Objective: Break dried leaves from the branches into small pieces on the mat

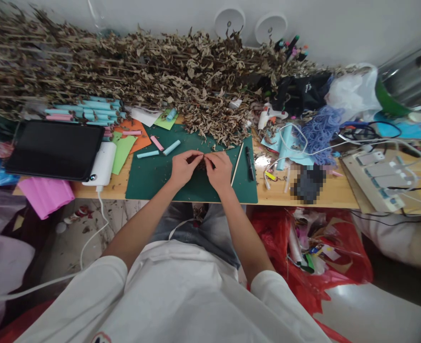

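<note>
My left hand and my right hand meet over the green cutting mat, thumbs and fingertips pinched together. Brown bits of dried leaf show between and below the fingertips, partly hidden by the hands. Left of my hands lie two blue paper rolls and a pink paper roll. A thin wooden stick and a black pen rest just right of my right hand. Behind the hands, a heap of dried leaves spills onto the mat's back edge.
Long dried stalks fill the table's back. A black tablet and white power bank stand left, near stacked blue rolls. Rightward are a glue gun, blue yarn and a power strip. A red bag hangs below.
</note>
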Demonstrator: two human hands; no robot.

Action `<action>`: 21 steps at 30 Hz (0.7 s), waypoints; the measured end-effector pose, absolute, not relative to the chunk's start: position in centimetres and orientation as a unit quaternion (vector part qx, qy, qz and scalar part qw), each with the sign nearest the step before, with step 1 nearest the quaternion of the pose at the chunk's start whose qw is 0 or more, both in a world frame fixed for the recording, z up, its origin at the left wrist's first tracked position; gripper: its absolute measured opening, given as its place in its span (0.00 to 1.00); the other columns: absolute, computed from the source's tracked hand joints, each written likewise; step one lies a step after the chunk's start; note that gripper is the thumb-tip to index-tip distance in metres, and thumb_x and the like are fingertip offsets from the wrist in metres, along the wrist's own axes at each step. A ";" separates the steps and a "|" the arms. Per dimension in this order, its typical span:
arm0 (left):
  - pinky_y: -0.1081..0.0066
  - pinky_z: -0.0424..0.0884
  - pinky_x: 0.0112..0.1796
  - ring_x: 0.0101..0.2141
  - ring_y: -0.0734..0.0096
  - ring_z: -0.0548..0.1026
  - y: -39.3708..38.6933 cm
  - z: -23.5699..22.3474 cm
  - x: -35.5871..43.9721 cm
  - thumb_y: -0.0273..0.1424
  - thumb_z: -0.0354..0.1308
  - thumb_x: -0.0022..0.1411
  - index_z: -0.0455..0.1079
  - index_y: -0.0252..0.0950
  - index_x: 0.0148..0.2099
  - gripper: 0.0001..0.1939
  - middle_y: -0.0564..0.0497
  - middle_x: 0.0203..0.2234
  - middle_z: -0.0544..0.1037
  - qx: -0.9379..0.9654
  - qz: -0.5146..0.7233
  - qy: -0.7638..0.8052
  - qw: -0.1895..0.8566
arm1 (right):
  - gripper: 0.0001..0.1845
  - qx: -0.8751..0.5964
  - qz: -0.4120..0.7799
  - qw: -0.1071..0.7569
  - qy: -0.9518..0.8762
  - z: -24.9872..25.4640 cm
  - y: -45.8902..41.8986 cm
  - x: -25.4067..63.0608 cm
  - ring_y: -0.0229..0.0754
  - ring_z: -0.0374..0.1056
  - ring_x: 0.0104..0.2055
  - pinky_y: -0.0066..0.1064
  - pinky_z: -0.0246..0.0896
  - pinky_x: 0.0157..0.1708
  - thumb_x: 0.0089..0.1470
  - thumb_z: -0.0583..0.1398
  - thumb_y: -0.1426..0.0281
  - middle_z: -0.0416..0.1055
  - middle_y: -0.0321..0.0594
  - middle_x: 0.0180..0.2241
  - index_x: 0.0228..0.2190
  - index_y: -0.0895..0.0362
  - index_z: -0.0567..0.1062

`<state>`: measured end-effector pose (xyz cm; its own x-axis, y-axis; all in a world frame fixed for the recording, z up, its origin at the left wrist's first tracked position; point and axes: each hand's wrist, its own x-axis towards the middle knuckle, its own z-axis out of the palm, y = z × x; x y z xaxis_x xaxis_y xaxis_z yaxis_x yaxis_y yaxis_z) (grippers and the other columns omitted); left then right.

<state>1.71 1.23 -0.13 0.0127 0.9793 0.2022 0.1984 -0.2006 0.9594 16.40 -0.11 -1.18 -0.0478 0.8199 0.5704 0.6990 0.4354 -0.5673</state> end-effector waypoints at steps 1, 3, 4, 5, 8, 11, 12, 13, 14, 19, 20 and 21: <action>0.69 0.74 0.37 0.32 0.69 0.78 1.2 -0.1 1.7 0.35 0.63 0.58 0.80 0.37 0.37 0.08 0.50 0.32 0.83 0.594 0.497 0.496 0.392 | 0.13 -0.524 0.069 0.446 -0.722 -1.1 -0.1 16.4 0.45 0.69 0.41 0.41 0.66 0.43 0.64 0.54 0.67 0.77 0.43 0.36 0.36 0.54 0.79; 0.68 0.75 0.38 0.33 0.68 0.79 1.2 0.0 1.7 0.35 0.64 0.58 0.80 0.37 0.38 0.09 0.49 0.32 0.83 0.592 0.495 0.497 0.397 | 0.13 -0.521 0.067 0.446 -0.725 -1.1 -0.1 16.3 0.45 0.69 0.41 0.40 0.66 0.43 0.64 0.54 0.68 0.77 0.43 0.36 0.37 0.54 0.79; 0.68 0.75 0.39 0.33 0.68 0.79 1.2 0.0 1.7 0.35 0.64 0.58 0.80 0.37 0.38 0.09 0.49 0.33 0.83 0.591 0.495 0.497 0.400 | 0.13 -0.522 0.064 0.444 -0.726 -1.0 -0.1 16.3 0.45 0.69 0.41 0.40 0.65 0.43 0.64 0.53 0.68 0.77 0.44 0.37 0.37 0.55 0.79; 0.68 0.75 0.39 0.34 0.67 0.79 1.3 -0.1 1.7 0.35 0.64 0.57 0.80 0.37 0.38 0.08 0.49 0.33 0.83 0.589 0.496 0.497 0.401 | 0.13 -0.523 0.060 0.441 -0.727 -1.0 -0.1 16.3 0.45 0.69 0.41 0.40 0.65 0.43 0.64 0.53 0.69 0.77 0.44 0.37 0.37 0.55 0.79; 0.67 0.74 0.40 0.34 0.67 0.79 1.3 -0.2 1.7 0.34 0.64 0.58 0.80 0.37 0.37 0.08 0.49 0.33 0.83 0.586 0.501 0.500 0.395 | 0.13 -0.525 0.050 0.431 -0.732 -0.9 -0.2 16.2 0.45 0.69 0.41 0.40 0.64 0.43 0.64 0.54 0.69 0.77 0.44 0.37 0.37 0.55 0.78; 0.69 0.74 0.37 0.32 0.69 0.78 1.2 -0.4 1.6 0.33 0.63 0.58 0.80 0.36 0.37 0.07 0.50 0.31 0.82 0.587 0.499 0.502 0.392 | 0.12 -0.530 0.047 0.420 -0.735 -0.8 -0.3 16.1 0.45 0.68 0.40 0.40 0.63 0.43 0.64 0.54 0.69 0.77 0.43 0.36 0.35 0.55 0.78; 0.70 0.73 0.35 0.30 0.70 0.77 1.2 -0.4 1.6 0.33 0.63 0.57 0.80 0.36 0.36 0.07 0.50 0.30 0.82 0.589 0.497 0.501 0.394 | 0.12 -0.532 0.046 0.416 -0.736 -0.7 -0.4 16.0 0.45 0.68 0.40 0.39 0.63 0.43 0.64 0.54 0.69 0.77 0.43 0.36 0.35 0.55 0.77; 0.70 0.73 0.34 0.29 0.71 0.76 1.2 -0.4 1.7 0.32 0.63 0.57 0.79 0.36 0.36 0.07 0.50 0.29 0.81 0.591 0.496 0.498 0.396 | 0.11 -0.535 0.046 0.411 -0.737 -0.6 -0.5 16.0 0.45 0.68 0.40 0.39 0.62 0.43 0.63 0.54 0.70 0.77 0.43 0.35 0.35 0.55 0.77; 0.71 0.72 0.33 0.28 0.72 0.76 1.2 -0.4 1.7 0.31 0.63 0.56 0.79 0.36 0.37 0.07 0.51 0.29 0.81 0.592 0.495 0.495 0.399 | 0.11 -0.537 0.046 0.406 -0.738 -0.5 -0.5 16.0 0.45 0.67 0.40 0.39 0.62 0.43 0.63 0.54 0.70 0.76 0.43 0.35 0.35 0.55 0.77; 0.71 0.73 0.33 0.28 0.72 0.76 1.4 -0.4 1.7 0.31 0.63 0.56 0.78 0.35 0.36 0.07 0.50 0.29 0.81 0.576 0.500 0.499 0.411 | 0.09 -0.559 0.043 0.424 -0.712 -0.5 -0.6 16.2 0.46 0.67 0.40 0.39 0.62 0.42 0.61 0.54 0.71 0.75 0.44 0.34 0.34 0.56 0.75; 0.71 0.73 0.34 0.29 0.72 0.76 1.4 -0.4 1.7 0.32 0.63 0.56 0.78 0.35 0.36 0.07 0.50 0.29 0.81 0.570 0.506 0.500 0.412 | 0.09 -0.560 0.046 0.434 -0.705 -0.5 -0.5 16.2 0.46 0.67 0.40 0.39 0.63 0.43 0.61 0.55 0.70 0.75 0.44 0.34 0.34 0.55 0.75; 0.71 0.74 0.35 0.30 0.71 0.76 1.4 -0.4 1.6 0.32 0.63 0.56 0.78 0.35 0.36 0.07 0.49 0.30 0.81 0.565 0.512 0.498 0.412 | 0.09 -0.558 0.050 0.442 -0.700 -0.6 -0.5 16.3 0.46 0.68 0.41 0.39 0.63 0.43 0.61 0.55 0.70 0.75 0.44 0.34 0.34 0.55 0.75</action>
<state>1.64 1.45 -0.37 -0.0208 0.9855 0.1684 0.1415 -0.1638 0.9763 16.32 -0.50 -0.60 0.0136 0.8264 0.5629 0.7375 0.3719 -0.5637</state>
